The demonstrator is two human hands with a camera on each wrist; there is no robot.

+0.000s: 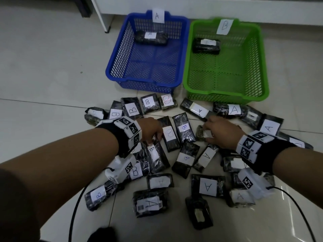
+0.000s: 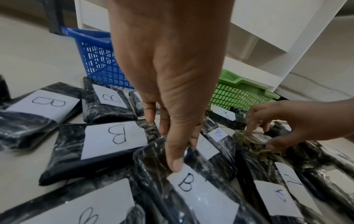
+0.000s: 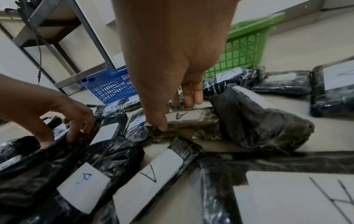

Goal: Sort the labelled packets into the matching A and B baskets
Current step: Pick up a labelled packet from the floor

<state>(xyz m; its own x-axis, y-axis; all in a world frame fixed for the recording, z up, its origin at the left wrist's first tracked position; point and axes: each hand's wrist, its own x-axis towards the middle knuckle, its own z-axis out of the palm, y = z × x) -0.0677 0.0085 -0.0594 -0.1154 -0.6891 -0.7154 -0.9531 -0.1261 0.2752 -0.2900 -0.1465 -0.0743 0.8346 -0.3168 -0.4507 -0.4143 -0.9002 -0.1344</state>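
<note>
Several black wrapped packets with white A or B labels lie scattered on the tiled floor. My left hand (image 1: 153,138) reaches down onto a long B packet (image 2: 201,189). Its thumb (image 2: 176,165) presses the top by the label and its fingers curl round the packet's far end. My right hand (image 3: 176,112) pinches a small olive-tinted A packet (image 3: 191,122), thumb on the near side and fingers on the far side; this packet still rests among the others. The blue basket (image 1: 113,67) tagged A and the green basket (image 1: 262,75) tagged B stand side by side beyond the pile, each holding one packet.
Loose packets (image 1: 208,186) crowd the floor between me and the baskets. Black cables (image 1: 75,206) trail from both wrists across the near floor. White furniture (image 1: 174,6) runs behind the baskets, and a metal shelf frame (image 3: 57,30) stands at the back left.
</note>
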